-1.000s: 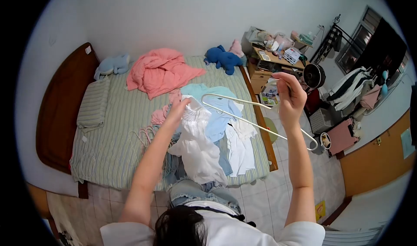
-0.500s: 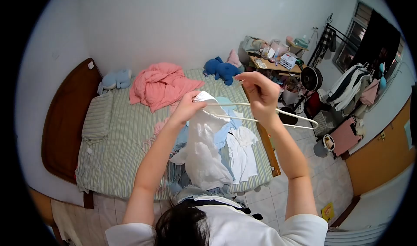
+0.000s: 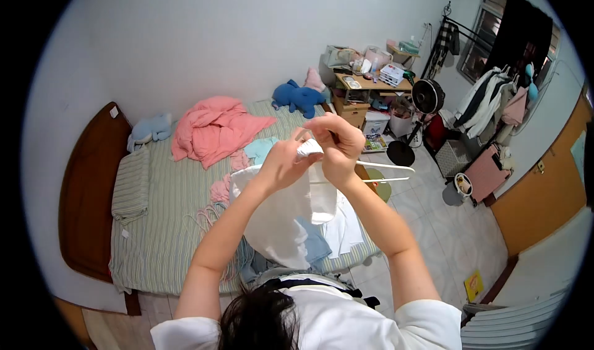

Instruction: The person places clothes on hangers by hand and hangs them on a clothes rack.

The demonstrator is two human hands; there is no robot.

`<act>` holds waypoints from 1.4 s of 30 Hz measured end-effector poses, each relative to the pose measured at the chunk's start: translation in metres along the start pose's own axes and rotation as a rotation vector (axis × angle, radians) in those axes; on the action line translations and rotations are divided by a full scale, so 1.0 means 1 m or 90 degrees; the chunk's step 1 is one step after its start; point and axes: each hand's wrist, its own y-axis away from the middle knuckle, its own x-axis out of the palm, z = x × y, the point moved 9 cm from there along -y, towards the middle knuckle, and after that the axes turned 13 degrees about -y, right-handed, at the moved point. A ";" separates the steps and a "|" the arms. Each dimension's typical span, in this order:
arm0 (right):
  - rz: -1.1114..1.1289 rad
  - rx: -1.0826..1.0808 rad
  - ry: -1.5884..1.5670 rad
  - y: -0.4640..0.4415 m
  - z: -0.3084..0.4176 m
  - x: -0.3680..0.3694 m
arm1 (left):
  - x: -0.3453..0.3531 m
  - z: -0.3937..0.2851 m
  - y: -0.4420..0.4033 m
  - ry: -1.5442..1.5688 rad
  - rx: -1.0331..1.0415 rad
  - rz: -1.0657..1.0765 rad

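Note:
Both my hands are raised over the bed, close together. My left hand [image 3: 286, 163] is closed on the gathered upper edge of a white garment [image 3: 272, 217], whose thin cloth hangs below it. Fingers curled, my right hand [image 3: 339, 147] pinches the same edge from the other side. A white clothes hanger [image 3: 396, 172] sticks out to the right behind my right wrist; its other end is hidden by the hands and cloth. Under the garment lie white clothes [image 3: 343, 231] and a light blue piece [image 3: 317, 245] on the bed.
The striped bed [image 3: 167, 226] holds a pink quilt [image 3: 216, 127], a blue plush toy [image 3: 298, 98] and a folded pillow [image 3: 131, 183]. A cluttered desk [image 3: 371, 83], a black fan [image 3: 427, 96] and hanging clothes [image 3: 486, 102] stand at the right, with a door [image 3: 544, 183] nearer.
My right hand has moved left and down to meet my left hand at the garment's edge. The hanger has shifted left, and the garment is spread wider. The view has turned slightly.

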 end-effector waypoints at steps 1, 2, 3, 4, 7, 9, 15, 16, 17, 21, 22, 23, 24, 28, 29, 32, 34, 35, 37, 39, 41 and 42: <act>0.001 0.038 0.019 0.002 -0.005 -0.003 | 0.010 -0.001 0.001 -0.004 -0.026 0.040; 0.003 0.078 0.038 0.003 -0.012 -0.006 | 0.019 0.000 0.003 -0.008 -0.052 0.080; 0.024 -0.019 0.156 0.001 -0.002 -0.005 | 0.023 0.005 0.004 0.022 -0.061 0.071; 0.045 -0.119 0.274 0.000 0.004 -0.001 | 0.017 0.002 0.003 -0.004 -0.017 -0.006; 0.118 -0.310 0.492 0.034 0.017 0.008 | 0.011 0.026 0.004 -0.048 -0.056 -0.100; 0.227 -0.342 0.502 0.083 0.005 0.007 | 0.002 0.043 0.003 -0.046 -0.150 -0.129; 0.184 0.169 0.259 0.193 -0.078 -0.043 | -0.042 0.058 0.000 0.016 -0.198 -0.324; 0.231 0.239 0.261 0.200 -0.089 -0.043 | -0.046 0.060 0.001 0.015 -0.211 -0.322; 0.279 0.307 0.263 0.208 -0.100 -0.045 | -0.050 0.064 0.001 0.013 -0.223 -0.321; 0.377 0.369 0.304 0.225 -0.144 -0.046 | -0.073 0.064 0.003 0.051 -0.224 -0.365; 0.443 0.344 0.325 0.222 -0.147 -0.041 | -0.081 0.064 0.006 0.043 -0.213 -0.388; 0.509 0.317 0.346 0.216 -0.150 -0.039 | -0.086 0.065 0.008 0.055 -0.237 -0.378; 0.576 0.287 0.367 0.212 -0.154 -0.036 | -0.095 0.061 0.012 0.038 -0.226 -0.403; 0.548 0.182 0.407 0.152 -0.134 -0.058 | -0.131 0.061 0.033 -0.117 -0.207 -0.461; 0.546 0.169 0.427 0.135 -0.127 -0.065 | -0.137 0.056 0.038 -0.155 -0.198 -0.470; 0.578 0.136 0.504 0.089 -0.104 -0.084 | -0.141 0.053 0.047 -0.348 -0.122 -0.445; 0.648 0.114 0.556 0.069 -0.091 -0.088 | -0.133 0.052 0.051 -0.452 -0.067 -0.405; 0.564 0.036 0.483 0.056 -0.071 -0.088 | -0.133 0.053 0.054 -0.472 -0.063 -0.415; 0.608 0.062 0.489 0.048 -0.068 -0.095 | -0.132 0.053 0.060 -0.507 -0.054 -0.432; 0.632 0.086 0.512 0.037 -0.054 -0.096 | -0.129 0.064 0.065 -0.540 -0.046 -0.399; 0.638 0.047 0.494 0.031 -0.046 -0.101 | -0.126 0.073 0.071 -0.562 -0.019 -0.375; 0.640 0.029 0.495 0.026 -0.042 -0.102 | -0.124 0.074 0.074 -0.569 0.004 -0.366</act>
